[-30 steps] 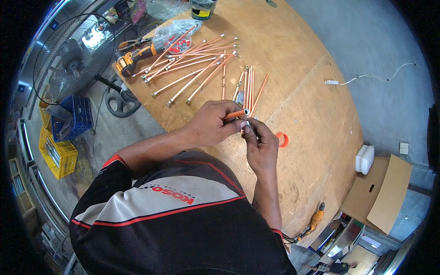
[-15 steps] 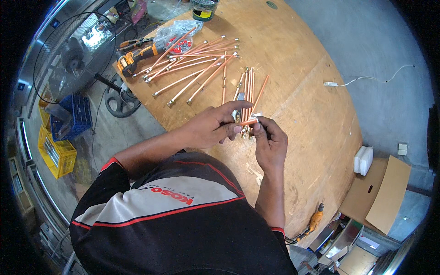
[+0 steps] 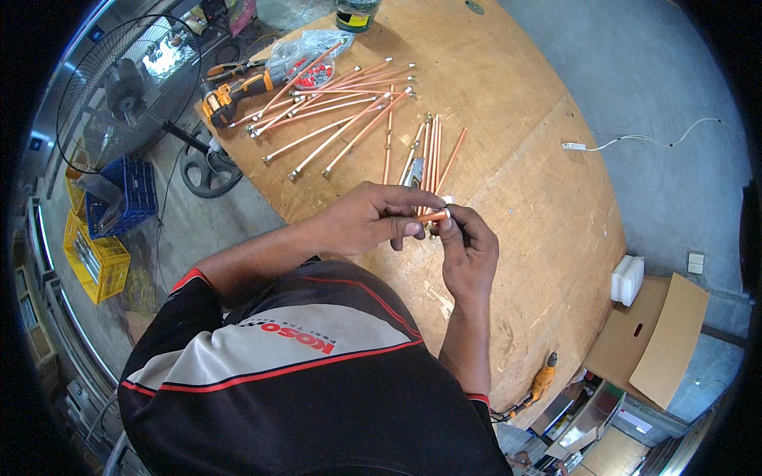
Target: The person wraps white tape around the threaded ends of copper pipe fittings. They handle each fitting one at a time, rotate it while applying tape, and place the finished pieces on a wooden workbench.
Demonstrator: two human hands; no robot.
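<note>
Over the near part of the wooden table, both hands meet at a copper tube [image 3: 432,216] with a pale end. My left hand [image 3: 361,218] has its thumb and curled fingers closed round the tube's left part, its index finger stretched toward the pale end. Thumb and fingers of my right hand [image 3: 470,242] pinch that pale end; fingertips hide what is on it. Just beyond the hands lies a bunch of thin copper tubes [image 3: 433,151] with metal fittings, and a box cutter [image 3: 414,172] sits beside it, partly covered by my left hand.
Several more copper tubes [image 3: 349,131] lie farther left on the table [image 3: 524,238]. Behind them are an orange-black power tool [image 3: 230,99], a bowl of red-and-silver parts [image 3: 311,73] and a dark tub [image 3: 355,14]. An orange drill [image 3: 544,379] rests at the near right edge.
My left index finger has come down and right, from raised above the copper tube to the pale end beside my right fingertips. My right hand has barely moved.
</note>
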